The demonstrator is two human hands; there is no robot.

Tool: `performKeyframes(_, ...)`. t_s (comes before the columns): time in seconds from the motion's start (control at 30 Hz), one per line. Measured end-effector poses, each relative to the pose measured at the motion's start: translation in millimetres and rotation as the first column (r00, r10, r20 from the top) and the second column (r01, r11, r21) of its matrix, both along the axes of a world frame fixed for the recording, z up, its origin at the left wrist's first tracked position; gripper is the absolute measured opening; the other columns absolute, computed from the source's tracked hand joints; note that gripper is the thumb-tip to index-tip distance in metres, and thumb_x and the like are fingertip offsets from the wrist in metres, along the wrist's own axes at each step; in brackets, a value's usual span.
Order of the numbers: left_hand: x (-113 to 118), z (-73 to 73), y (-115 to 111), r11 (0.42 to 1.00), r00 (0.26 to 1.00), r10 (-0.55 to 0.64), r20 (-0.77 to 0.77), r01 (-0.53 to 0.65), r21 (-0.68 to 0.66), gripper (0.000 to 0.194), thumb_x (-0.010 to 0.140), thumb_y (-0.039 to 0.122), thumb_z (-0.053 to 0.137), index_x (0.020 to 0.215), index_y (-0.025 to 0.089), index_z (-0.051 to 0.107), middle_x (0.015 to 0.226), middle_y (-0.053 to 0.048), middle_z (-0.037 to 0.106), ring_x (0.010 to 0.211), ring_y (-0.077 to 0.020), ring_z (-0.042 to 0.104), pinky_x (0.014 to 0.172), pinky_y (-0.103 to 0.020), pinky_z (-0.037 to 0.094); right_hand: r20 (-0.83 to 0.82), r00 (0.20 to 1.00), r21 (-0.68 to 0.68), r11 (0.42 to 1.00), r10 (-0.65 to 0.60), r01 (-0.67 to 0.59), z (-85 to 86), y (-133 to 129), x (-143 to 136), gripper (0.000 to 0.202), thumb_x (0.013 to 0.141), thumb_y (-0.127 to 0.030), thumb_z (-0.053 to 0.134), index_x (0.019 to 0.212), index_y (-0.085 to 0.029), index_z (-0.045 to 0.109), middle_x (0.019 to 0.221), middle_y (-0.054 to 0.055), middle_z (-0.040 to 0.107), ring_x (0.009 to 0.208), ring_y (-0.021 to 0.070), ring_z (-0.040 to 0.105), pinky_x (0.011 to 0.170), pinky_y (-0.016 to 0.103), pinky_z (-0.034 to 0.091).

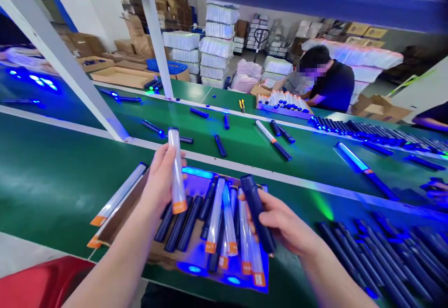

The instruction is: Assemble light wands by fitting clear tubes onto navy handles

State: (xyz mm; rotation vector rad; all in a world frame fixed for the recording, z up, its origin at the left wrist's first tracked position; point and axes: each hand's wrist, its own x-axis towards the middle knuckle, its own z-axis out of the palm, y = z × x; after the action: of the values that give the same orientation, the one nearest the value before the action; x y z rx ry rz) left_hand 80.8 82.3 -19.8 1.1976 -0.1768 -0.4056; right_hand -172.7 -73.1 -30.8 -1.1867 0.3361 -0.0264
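Note:
My left hand (161, 177) is closed round a clear plastic tube (177, 172) with an orange band at its lower end, held upright above the left part of a shallow cardboard box (161, 257). In my right hand (276, 217) is a dark flashlight handle (257, 210), tilted, over the box's right side. The two pieces are apart. Inside the box lie several dark handles (175, 233) and several clear tubes with orange ends (229, 228); some glow blue. Outside, left of the box, rests another clear tube (119, 193).
Loose dark handles (220, 145) and a joined light stick (273, 140) lie on the green belt (196, 151). Many dark handles (378, 256) are lined up at right. A white post (87, 74) rises at left. Across the belt a person (332, 81) works beside a filled box (283, 102).

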Motion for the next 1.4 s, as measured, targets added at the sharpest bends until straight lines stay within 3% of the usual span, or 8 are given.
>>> performKeyframes(0.13,-43,26.6,-60,0.948,0.917,-0.171,-0.362,0.053,-0.313,0.024,0.105,0.039,0.049,0.099,0.017,0.058,0.089,-0.003,0.062,0.06,-0.0081,0.054,0.045,-0.016,0.043,-0.039,0.997,-0.016,0.997,0.069,-0.07,-8.7,49,-21,0.039,0.096,-0.041,0.072,0.127,-0.023,0.059,0.095,0.0,0.064,0.072,0.0116,0.06,0.064,0.023,0.048)
performKeyframes(0.27,-72,21.9,-79,0.923,0.857,-0.244,-0.455,0.061,-0.38,0.026,0.102,0.043,0.058,0.096,0.018,0.056,0.082,0.001,0.055,0.058,-0.0067,0.051,0.043,-0.015,0.039,-0.079,0.996,0.004,0.999,0.042,-0.042,-14.3,77,-26,0.04,0.098,-0.048,0.073,0.12,-0.022,0.052,0.11,0.003,0.063,0.071,0.0107,0.068,0.067,0.026,0.052)
performKeyframes(0.5,-85,4.3,-75,0.903,0.894,-0.276,-0.353,0.115,-0.414,0.035,0.09,0.043,0.077,0.099,0.021,0.052,0.083,0.003,0.053,0.064,-0.0071,0.053,0.044,-0.014,0.041,-0.208,0.976,-0.033,0.998,-0.063,0.057,-31.1,91,-37,0.069,0.099,-0.063,0.065,0.152,-0.028,0.037,0.08,-0.004,0.06,0.059,0.0096,0.053,0.06,0.025,0.038)
performKeyframes(0.63,-84,7.0,-71,0.856,0.794,-0.429,-0.431,0.204,-0.476,0.043,0.081,0.036,0.089,0.096,0.02,0.051,0.078,0.006,0.046,0.062,-0.005,0.05,0.044,-0.011,0.039,-0.293,0.941,-0.066,0.986,-0.169,0.156,-42.0,92,-43,0.091,0.095,-0.078,0.057,0.161,-0.019,0.032,0.067,-0.003,0.062,0.061,0.0171,0.058,0.071,0.032,0.044)
performKeyframes(0.93,-76,-1.6,-64,0.828,0.818,-0.477,-0.322,0.295,-0.478,0.028,0.085,0.034,0.081,0.097,0.019,0.059,0.1,-0.001,0.067,0.071,-0.0095,0.062,0.051,-0.02,0.055,-0.227,0.947,0.166,0.949,-0.228,0.269,-41.2,97,-28,0.062,0.093,-0.068,0.068,0.124,-0.018,0.051,0.075,-0.002,0.065,0.049,0.0103,0.057,0.054,0.024,0.042)
performKeyframes(1.1,-77,-4.8,-68,0.784,0.79,-0.521,-0.322,0.294,-0.546,0.03,0.085,0.033,0.081,0.083,0.018,0.055,0.07,0.005,0.052,0.054,-0.0052,0.049,0.042,-0.014,0.044,-0.206,0.961,0.172,0.96,-0.182,0.219,-42.8,98,-29,0.051,0.1,-0.062,0.064,0.123,-0.02,0.048,0.078,-0.002,0.065,0.046,0.0073,0.056,0.049,0.02,0.036)
performKeyframes(1.3,-82,0.0,-63,0.63,0.552,-0.72,-0.421,0.265,-0.73,0.018,0.088,0.023,0.073,0.092,0.018,0.056,0.065,0.008,0.039,0.048,-0.0024,0.041,0.037,-0.009,0.029,-0.22,0.972,0.379,0.91,-0.087,0.167,-33.6,111,-23,0.057,0.091,-0.068,0.072,0.115,-0.021,0.049,0.074,-0.003,0.06,0.051,0.0073,0.051,0.045,0.016,0.036)
performKeyframes(1.4,-84,0.7,-61,0.669,0.632,-0.658,-0.409,0.242,-0.703,0.02,0.087,0.026,0.075,0.092,0.02,0.056,0.065,0.008,0.038,0.048,-0.0027,0.04,0.036,-0.009,0.027,-0.127,0.989,0.431,0.893,-0.078,0.126,-31.2,113,-19,0.054,0.093,-0.068,0.068,0.108,-0.02,0.051,0.066,-0.006,0.056,0.043,0.0047,0.044,0.042,0.016,0.036)
